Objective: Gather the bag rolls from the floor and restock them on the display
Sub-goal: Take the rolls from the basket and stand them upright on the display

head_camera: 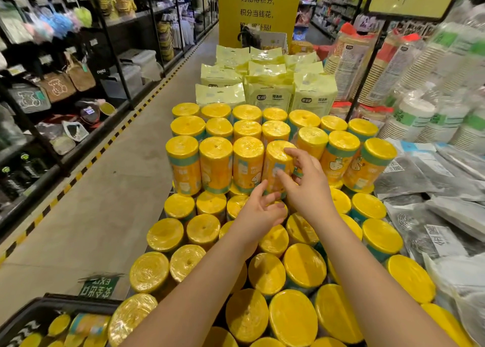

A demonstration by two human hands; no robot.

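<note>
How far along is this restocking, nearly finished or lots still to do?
Looks mostly done: at least two tiers of upright yellow rolls already stand stacked. In hand: the right-hand grip holds one roll at the upper tier's front row, the left-hand grip open beneath it. Left: several rolls lie in the black basket at lower left.

Bright, even light — edges warped, softly blurred
</note>
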